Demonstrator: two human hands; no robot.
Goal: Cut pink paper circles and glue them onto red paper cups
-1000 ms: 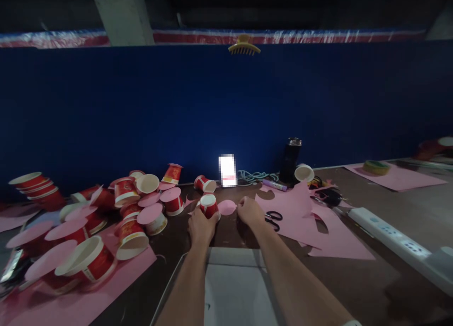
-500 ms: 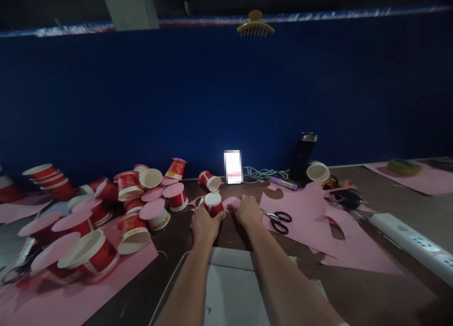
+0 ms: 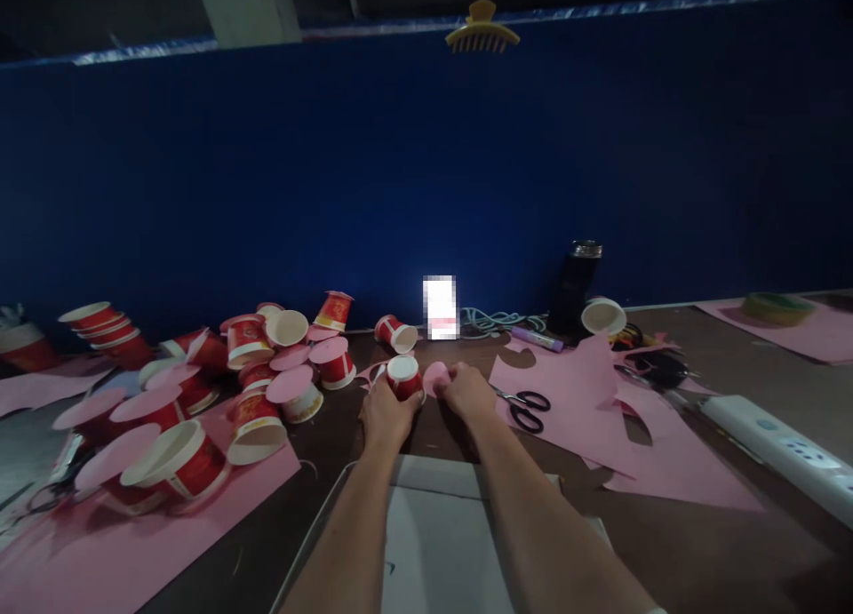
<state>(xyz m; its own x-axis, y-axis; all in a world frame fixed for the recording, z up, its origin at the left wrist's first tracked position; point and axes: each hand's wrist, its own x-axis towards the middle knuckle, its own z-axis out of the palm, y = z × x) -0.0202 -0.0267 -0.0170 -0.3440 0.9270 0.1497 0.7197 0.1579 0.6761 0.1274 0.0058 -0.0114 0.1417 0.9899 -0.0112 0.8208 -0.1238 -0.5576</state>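
My left hand (image 3: 387,415) is closed around a red paper cup (image 3: 406,383) that stands upside down on the table, its white base facing up. Just to the right, my right hand (image 3: 469,392) pinches a small pink paper disc (image 3: 437,378) by its right side. A narrow gap lies between disc and cup. Behind them, another red paper cup (image 3: 397,333) rests on its side. Black-handled scissors (image 3: 526,410) lie right of my right hand on cut pink paper (image 3: 579,405).
Several red cups, many topped with pink discs (image 3: 290,386), crowd the left on a pink sheet (image 3: 219,516). At right are a purple marker (image 3: 537,339), a dark bottle (image 3: 574,285) and a white power strip (image 3: 777,445). A white box (image 3: 440,534) lies under my forearms.
The pink disc in my right hand is tilted up more and has shifted slightly. My left hand keeps its hold on the cup. The whole view has shifted a little.
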